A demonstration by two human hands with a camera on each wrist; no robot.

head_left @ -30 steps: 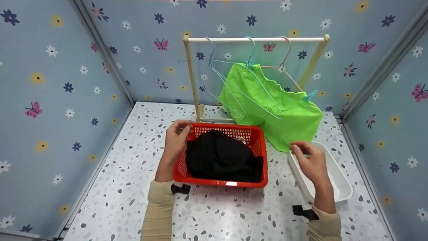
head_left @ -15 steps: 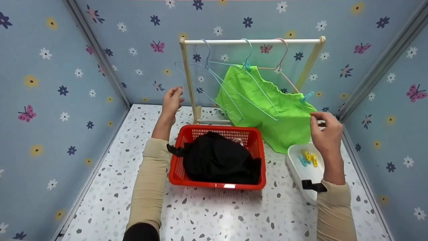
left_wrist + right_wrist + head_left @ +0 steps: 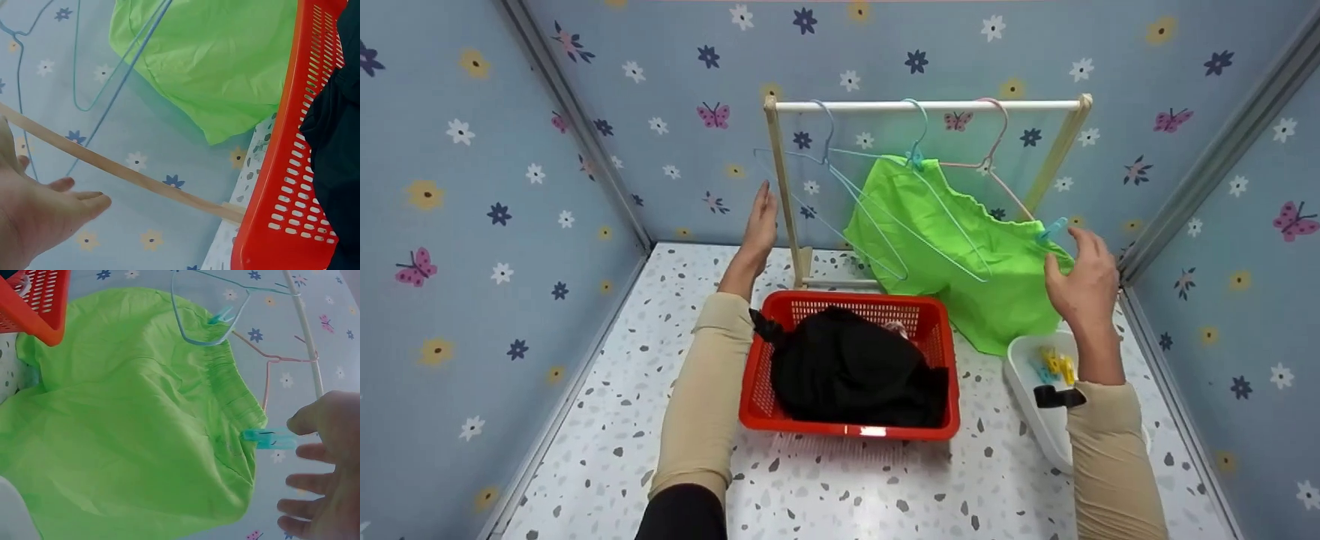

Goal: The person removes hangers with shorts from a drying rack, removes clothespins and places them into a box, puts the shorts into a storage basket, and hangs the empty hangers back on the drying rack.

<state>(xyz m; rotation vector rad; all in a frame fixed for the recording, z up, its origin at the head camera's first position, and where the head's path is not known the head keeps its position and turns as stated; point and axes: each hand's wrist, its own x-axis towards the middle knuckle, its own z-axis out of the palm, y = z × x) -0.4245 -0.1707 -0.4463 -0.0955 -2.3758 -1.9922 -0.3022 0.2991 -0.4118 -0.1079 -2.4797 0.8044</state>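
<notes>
Green elastic-waist shorts (image 3: 997,277) hang from a pink hanger (image 3: 267,382), with a blue clothespin (image 3: 273,439) at the right end of the waistband and another clothespin (image 3: 915,159) at the left end. Just beside the right-end clothespin is my right hand (image 3: 1086,289). Its thumb and fingers are spread apart around the clothespin's outer end, gripping nothing. My left hand (image 3: 761,221) is raised beside the left post (image 3: 782,187) of the wooden rack. Its fingers are extended and hold nothing.
Two bluish hangers, a left one (image 3: 831,135) and a middle one (image 3: 925,124), hang on the white rail (image 3: 870,106). In front stands a red basket (image 3: 810,427) with black cloth (image 3: 855,367). A white tray (image 3: 1054,442) at right holds yellow and blue clothespins (image 3: 1057,364).
My left hand has risen from the basket's left corner to the rack post, its fingers straightening. My right hand has moved up from the tray to the shorts' clothespin, its fingers spreading.
</notes>
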